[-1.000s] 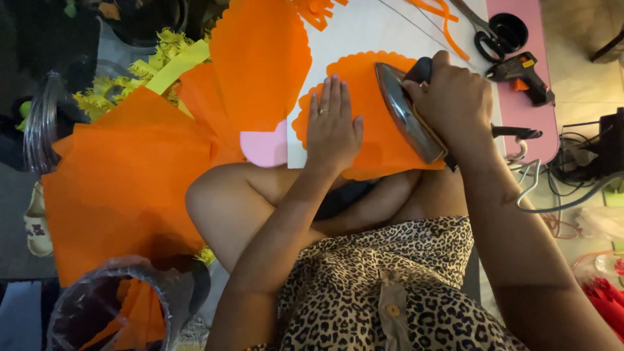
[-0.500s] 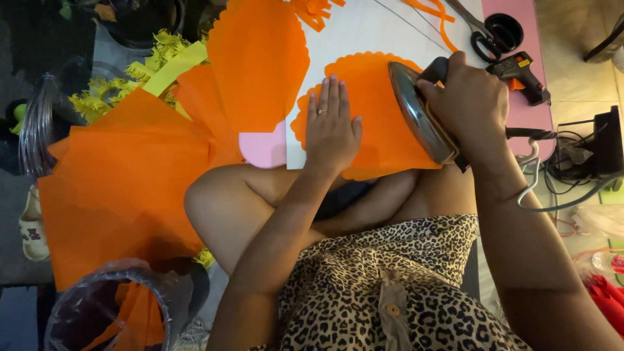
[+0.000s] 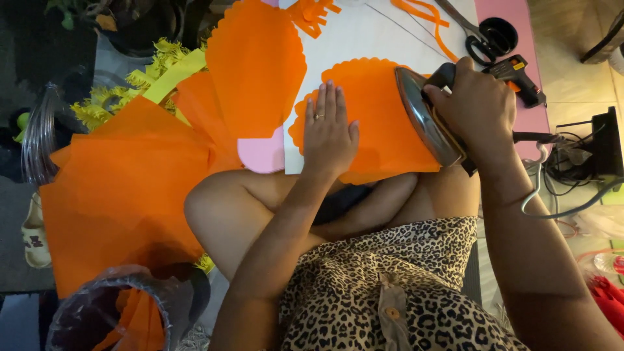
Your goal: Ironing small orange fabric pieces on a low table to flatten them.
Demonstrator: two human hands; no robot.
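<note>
My left hand (image 3: 329, 125) lies flat, fingers spread, on an orange scalloped paper piece (image 3: 380, 110) that rests on a white board (image 3: 364, 32). My right hand (image 3: 474, 104) grips the dark handle of a clothes iron (image 3: 426, 117), tilted up on its edge so its shiny soleplate faces left, at the right side of the orange piece. A ring shows on my left hand.
Large orange paper sheets (image 3: 123, 188) lie at the left, another scalloped orange piece (image 3: 257, 65) above. Black scissors (image 3: 491, 36) and a glue gun (image 3: 517, 75) lie on a pink surface (image 3: 520, 19). Cables (image 3: 572, 169) trail right. A plastic-lined bin (image 3: 117, 312) stands lower left.
The iron has tilted up further off the paper and shifted slightly right. My left hand stays pressed on the orange piece.
</note>
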